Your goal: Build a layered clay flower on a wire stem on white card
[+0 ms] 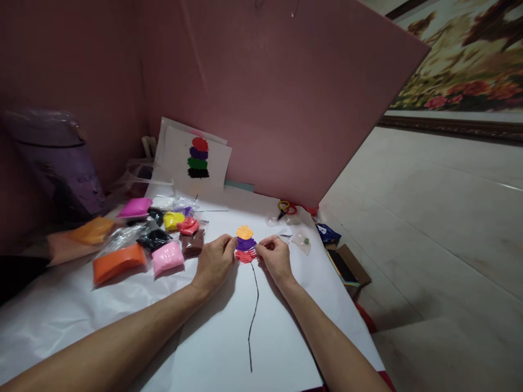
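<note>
- Work area: a white sheet (pixel 216 348) lies flat on the covered tabletop (pixel 61 326), bearing a three-band motif (pixel 245 244) between the two hands
- Motif order, far to near: orange-yellow band (pixel 244 232), purple band, red band (pixel 245 256); each band has a ridged surface
- Stem line: a dark, slightly curved line (pixel 257 294) runs from beneath the red band toward the near edge of the sheet
- Left hand (pixel 214 258): fingers curled, thumb and forefinger close together at the left edge of the purple band; whether they pinch material cannot be determined
- Right hand (pixel 275 258): fingers bent, thumb and forefinger tips near each other at the right side of the motif; whether a piece is pinched cannot be determined
- Left of the hands: orange packet (pixel 119 264), light pink packet (pixel 168 258), brown packet (pixel 193 245) and yellow packet (pixel 174 220), grouped closely
- Far side: a sheet with a red, purple, green and black stack (pixel 198 158) stands tilted near the pink panel (pixel 278 98)
- Beyond the right hand: scissors (pixel 283 208) with yellow and red handles
</note>
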A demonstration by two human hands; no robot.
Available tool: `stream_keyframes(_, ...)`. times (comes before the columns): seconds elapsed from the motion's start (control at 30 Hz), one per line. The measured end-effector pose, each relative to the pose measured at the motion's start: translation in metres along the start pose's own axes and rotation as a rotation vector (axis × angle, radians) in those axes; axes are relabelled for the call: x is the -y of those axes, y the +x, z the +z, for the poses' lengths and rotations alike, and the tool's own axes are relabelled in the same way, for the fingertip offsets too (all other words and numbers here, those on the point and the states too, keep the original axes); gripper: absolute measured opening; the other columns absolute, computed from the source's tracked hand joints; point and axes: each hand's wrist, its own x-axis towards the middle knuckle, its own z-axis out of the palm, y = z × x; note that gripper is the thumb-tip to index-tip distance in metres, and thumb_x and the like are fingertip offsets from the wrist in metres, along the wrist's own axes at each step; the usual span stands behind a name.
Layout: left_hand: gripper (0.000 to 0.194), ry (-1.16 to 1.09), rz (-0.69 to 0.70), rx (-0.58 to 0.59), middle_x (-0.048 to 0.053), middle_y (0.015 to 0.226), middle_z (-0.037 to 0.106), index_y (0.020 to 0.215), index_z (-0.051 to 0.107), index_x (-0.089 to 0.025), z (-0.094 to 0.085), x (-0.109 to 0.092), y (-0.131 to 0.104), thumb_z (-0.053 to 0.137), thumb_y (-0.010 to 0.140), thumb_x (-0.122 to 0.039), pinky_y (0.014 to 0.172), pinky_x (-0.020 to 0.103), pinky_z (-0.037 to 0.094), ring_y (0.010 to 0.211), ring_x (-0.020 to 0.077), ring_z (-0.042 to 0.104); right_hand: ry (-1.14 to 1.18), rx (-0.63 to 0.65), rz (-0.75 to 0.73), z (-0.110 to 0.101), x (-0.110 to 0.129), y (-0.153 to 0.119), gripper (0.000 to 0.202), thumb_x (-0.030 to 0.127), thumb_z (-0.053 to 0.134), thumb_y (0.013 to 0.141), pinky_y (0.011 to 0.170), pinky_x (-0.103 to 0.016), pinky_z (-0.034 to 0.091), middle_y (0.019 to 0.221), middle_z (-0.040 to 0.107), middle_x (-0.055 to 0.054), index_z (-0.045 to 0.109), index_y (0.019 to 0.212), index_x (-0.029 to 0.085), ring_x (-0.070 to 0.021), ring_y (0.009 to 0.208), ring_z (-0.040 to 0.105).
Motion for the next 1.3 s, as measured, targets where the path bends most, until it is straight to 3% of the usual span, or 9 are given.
stream_keyframes(0.6,0.035,0.006,0.006,-0.001,-0.002,0.053,0.053,0.062,0.052,-0.020,0.001,0.002,0.001,0.044,0.089,-0.040,0.060,0.029,0.033,0.055,0.0155,0.049,-0.006,0.012,0.018,-0.005,-0.006,-0.002,0.012,0.014,0.056,0.057,0.025,-0.018,0.029,0.035,0.048,0.010,0.049,0.064,0.021,-0.0103,0.027,0.042)
stream_keyframes(0.87,0.034,0.018,0.003,0.004,-0.002,0.052,0.053,0.062,0.054,-0.020,0.001,0.002,0.001,0.044,0.088,-0.039,0.059,0.028,0.032,0.054,0.0154,0.048,-0.074,0.016,-0.065,-0.004,-0.016,-0.004,0.009,0.018,0.061,0.062,0.036,-0.021,0.039,0.043,0.055,0.008,0.053,0.067,0.021,-0.0109,0.036,0.047)
stream_keyframes(1.3,0.033,0.023,-0.001,0.013,-0.001,0.053,0.055,0.063,0.054,-0.020,-0.001,-0.001,-0.001,0.042,0.087,-0.039,0.060,0.029,0.033,0.056,0.0168,0.050,-0.288,-0.032,-0.201,-0.004,-0.012,-0.011,0.004,0.019,0.056,0.065,0.049,-0.024,0.041,0.049,0.056,0.005,0.054,0.063,0.022,-0.0152,0.048,0.053)
